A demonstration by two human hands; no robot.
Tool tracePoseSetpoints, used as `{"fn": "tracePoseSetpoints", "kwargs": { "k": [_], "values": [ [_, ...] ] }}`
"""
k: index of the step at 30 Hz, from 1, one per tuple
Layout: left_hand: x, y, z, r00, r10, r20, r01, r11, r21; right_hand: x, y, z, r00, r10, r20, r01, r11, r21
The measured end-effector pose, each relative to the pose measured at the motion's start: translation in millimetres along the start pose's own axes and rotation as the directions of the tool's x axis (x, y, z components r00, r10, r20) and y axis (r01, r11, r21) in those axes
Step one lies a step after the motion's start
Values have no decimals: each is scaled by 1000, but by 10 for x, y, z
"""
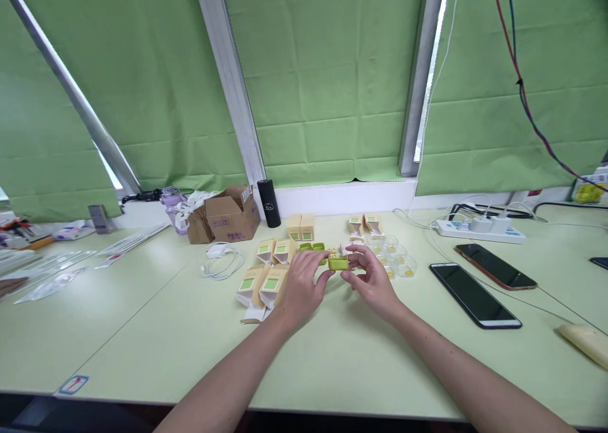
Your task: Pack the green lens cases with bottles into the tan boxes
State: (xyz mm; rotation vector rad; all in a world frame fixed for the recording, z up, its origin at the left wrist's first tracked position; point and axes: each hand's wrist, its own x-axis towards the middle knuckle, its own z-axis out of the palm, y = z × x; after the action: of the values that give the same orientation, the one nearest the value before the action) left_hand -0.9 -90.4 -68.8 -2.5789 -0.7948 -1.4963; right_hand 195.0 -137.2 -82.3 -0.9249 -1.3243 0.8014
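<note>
Between my two hands is a small green box-shaped container, raised a little above the table. My left hand pinches its left end with thumb and fingers. Thumb and fingers of my right hand grip the right end. Just behind it are more green containers and small yellow pieces, partly hidden by my hands. Left of my left hand stand several tan cartons with green labels, their flaps open. Clear plastic cups with yellow bits inside sit beyond my right hand.
Farther back are closed cartons, two open cartons, a black bottle and a cardboard box. A coiled white cable lies left. Two phones, a power strip and a mouse occupy the right.
</note>
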Motion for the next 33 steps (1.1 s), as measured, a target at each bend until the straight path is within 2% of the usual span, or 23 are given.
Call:
{"fn": "tracePoseSetpoints", "kwargs": {
  "k": [6,11,14,22,33],
  "values": [
    [19,1,5,987,-158,33,161,984,-80,-10,16,-13,998,-53,-21,50,992,-112],
    [41,37,-2,943,-317,105,329,936,-126,-14,20,-8,996,-90,-28,85,987,-136],
    [51,62,0,922,-364,129,381,914,-143,-8,39,-6,995,-98,-19,94,984,-152],
    [66,108,-4,915,-369,164,391,912,-123,8,83,3,999,-41,-16,39,995,-97],
    [37,59,-26,941,-280,190,309,940,-144,67,132,-44,996,85,36,-91,978,190]
  ]
}}
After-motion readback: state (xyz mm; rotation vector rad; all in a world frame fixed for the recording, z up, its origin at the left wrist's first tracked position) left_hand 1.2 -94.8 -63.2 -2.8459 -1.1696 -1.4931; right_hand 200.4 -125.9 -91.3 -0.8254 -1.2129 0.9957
